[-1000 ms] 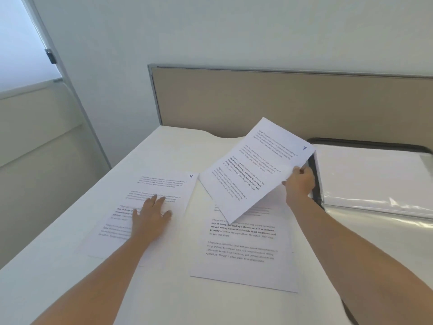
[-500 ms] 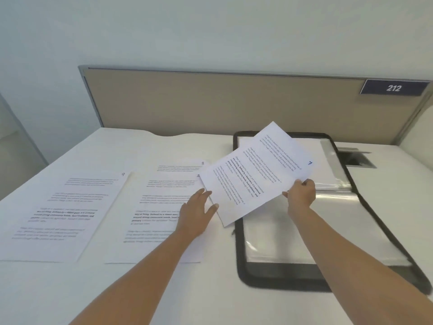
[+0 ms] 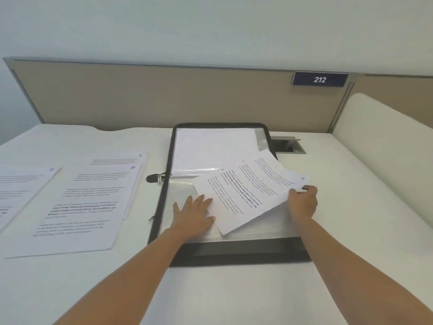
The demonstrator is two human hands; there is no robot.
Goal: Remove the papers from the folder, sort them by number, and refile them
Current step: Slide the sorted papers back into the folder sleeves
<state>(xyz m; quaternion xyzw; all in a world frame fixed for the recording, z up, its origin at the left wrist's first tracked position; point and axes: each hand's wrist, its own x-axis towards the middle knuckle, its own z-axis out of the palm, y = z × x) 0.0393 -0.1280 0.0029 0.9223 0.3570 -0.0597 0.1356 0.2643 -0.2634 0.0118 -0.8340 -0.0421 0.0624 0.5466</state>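
white desk (image 3: 234, 296), beige partition behind. open folder (image 3: 234, 253): left hand (image 3: 192, 215) flat on its clear sleeve; right hand (image 3: 302, 201) pinches sheet 7 (image 3: 248, 195) above it. remaining sheets (image 3: 86, 205) lie left. risk: limp corner-held sheet buckling at sleeve mouth.

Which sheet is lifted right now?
The sheet marked 7, pinched by the right hand over the folder; the other sheets lie flat at left.

Office cubicle: numbered partition (image 3: 187, 97), desk (image 3: 234, 296)
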